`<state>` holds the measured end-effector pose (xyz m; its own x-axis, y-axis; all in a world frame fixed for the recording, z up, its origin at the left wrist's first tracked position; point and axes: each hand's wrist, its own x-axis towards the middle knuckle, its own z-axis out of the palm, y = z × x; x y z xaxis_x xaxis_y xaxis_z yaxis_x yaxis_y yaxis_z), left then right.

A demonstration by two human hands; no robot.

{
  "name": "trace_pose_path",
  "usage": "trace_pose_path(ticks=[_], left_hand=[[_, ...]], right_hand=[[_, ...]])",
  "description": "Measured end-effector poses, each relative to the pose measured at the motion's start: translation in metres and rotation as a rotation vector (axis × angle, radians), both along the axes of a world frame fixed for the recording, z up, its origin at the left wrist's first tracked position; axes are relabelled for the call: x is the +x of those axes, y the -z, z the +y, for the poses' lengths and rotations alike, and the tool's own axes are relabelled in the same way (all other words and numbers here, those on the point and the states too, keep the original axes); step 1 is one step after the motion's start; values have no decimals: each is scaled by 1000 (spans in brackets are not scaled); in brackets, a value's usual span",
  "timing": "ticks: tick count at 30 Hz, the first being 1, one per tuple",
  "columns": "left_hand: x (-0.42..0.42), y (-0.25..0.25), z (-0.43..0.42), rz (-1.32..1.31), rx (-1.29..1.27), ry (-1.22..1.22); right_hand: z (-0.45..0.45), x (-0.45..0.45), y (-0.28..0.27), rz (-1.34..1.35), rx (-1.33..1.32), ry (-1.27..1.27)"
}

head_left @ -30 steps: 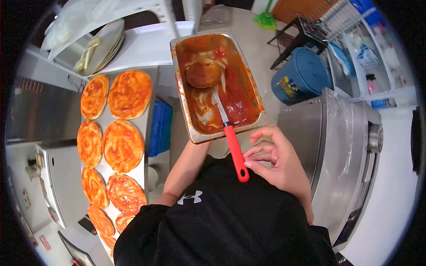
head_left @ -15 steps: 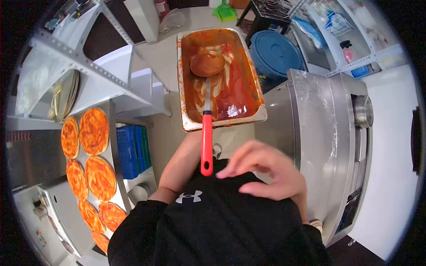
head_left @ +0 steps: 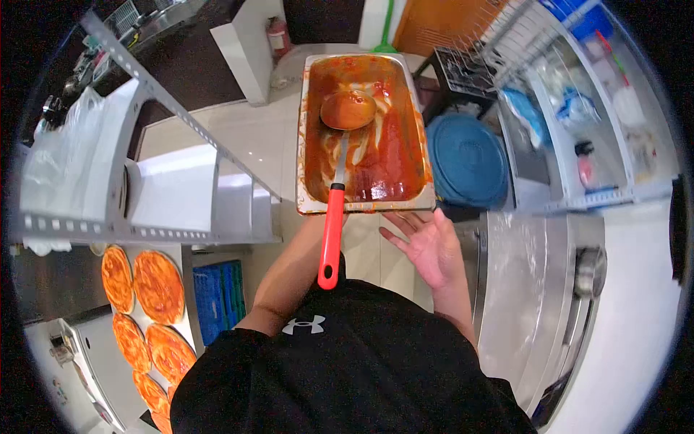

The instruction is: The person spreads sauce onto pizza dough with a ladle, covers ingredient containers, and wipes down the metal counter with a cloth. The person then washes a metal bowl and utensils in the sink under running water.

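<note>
Metal pan [head_left: 383, 206] over L hand (hidden); R hand [head_left: 435, 254] spread @ corner.

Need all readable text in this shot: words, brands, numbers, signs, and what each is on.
No readable words or numbers.
White logo on the black shirt: symbol only, no letters.
Blue-and-white package on the right-hand shelf: any print too blurred.
Pink bottle: any label too small.
Red extinguisher: any label too small.
Sauce pan and ladle: no legible marking.
</note>
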<state>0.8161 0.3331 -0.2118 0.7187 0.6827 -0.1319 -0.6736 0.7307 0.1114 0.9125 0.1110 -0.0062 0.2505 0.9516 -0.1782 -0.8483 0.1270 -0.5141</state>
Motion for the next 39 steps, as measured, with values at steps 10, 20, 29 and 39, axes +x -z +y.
trace_pose_path(ticks=[10,20,29,39], left_hand=[[94,-192,268,357,148,-267],[145,-181,600,-90,125,-595],[-35,-209,804,-144,296,-1003],[-304,-233,1022,-281,720,-1087]], right_hand=[[352,110,-13,74,109,-59],[717,188,6,-30,28,-377],[995,44,-31,-41,90,-866],[1252,-209,-96,-52,192,-1066]])
